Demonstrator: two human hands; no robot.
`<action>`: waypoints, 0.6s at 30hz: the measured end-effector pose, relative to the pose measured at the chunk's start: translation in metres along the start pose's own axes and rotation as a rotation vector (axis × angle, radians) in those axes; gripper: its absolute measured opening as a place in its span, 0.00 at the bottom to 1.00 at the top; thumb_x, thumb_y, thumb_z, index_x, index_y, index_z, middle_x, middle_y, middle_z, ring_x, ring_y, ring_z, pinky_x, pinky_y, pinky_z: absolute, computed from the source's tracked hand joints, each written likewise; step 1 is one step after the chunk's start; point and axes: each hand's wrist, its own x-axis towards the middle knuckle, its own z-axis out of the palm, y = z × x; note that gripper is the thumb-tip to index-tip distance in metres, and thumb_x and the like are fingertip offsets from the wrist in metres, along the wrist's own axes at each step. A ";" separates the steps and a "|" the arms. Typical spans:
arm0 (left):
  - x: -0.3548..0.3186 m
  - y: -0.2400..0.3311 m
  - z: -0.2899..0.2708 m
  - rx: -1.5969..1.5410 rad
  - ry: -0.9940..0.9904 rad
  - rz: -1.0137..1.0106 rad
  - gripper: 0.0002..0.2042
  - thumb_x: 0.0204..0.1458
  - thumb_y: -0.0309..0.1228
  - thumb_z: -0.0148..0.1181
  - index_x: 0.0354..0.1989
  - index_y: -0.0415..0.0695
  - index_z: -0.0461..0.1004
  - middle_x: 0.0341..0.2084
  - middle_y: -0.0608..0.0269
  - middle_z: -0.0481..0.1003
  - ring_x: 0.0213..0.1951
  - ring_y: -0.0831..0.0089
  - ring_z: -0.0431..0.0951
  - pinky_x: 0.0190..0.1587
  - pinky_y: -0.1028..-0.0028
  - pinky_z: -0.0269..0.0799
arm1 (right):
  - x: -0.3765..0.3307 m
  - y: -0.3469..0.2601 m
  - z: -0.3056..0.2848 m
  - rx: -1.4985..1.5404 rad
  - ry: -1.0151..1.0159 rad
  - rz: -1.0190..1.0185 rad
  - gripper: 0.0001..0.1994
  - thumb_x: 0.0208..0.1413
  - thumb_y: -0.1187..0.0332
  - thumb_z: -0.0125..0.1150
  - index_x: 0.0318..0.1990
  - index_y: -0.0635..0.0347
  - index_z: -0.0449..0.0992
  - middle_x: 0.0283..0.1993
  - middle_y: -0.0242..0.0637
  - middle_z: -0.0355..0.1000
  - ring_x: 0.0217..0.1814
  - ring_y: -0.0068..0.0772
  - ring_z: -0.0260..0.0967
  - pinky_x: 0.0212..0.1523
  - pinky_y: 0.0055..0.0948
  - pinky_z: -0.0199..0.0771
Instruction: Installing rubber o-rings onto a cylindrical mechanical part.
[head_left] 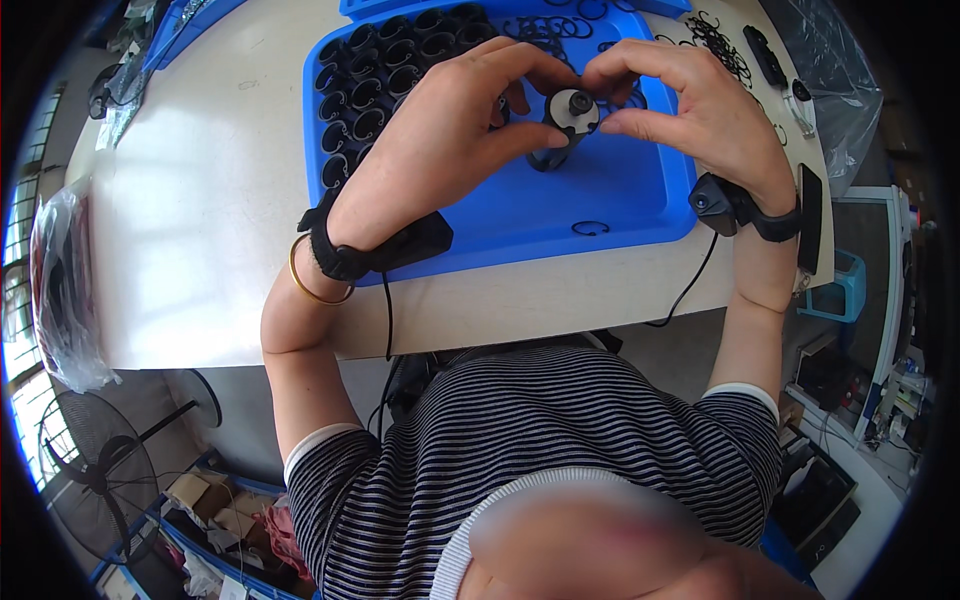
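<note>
Both my hands meet over the right half of a blue tray (640, 205), around a black cylinder (575, 112) with a pale metal disc and a dark round stub on top. The thumb and index finger of my left hand (440, 125) grip its left side. From the other side, the thumb and curled fingers of my right hand (705, 115) close on its upper rim. Any ring under my fingertips is too hidden to make out. One loose black retaining ring (590, 229) lies in the tray near its front edge.
Rows of black cylinders (335, 104) fill the tray's left part, some behind my left hand. Black rings (545, 30) lie at its back; another heap of rings (722, 45) is on the table beside a black tool (765, 55). Cables hang from my wrist devices.
</note>
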 end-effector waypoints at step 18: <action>-0.003 -0.003 0.001 0.074 0.000 0.019 0.27 0.44 0.24 0.74 0.56 0.47 0.76 0.40 0.66 0.71 0.38 0.74 0.72 0.40 0.78 0.72 | 0.003 0.002 -0.004 -0.027 0.059 0.076 0.18 0.54 0.74 0.65 0.53 0.64 0.78 0.44 0.40 0.79 0.49 0.32 0.78 0.52 0.28 0.76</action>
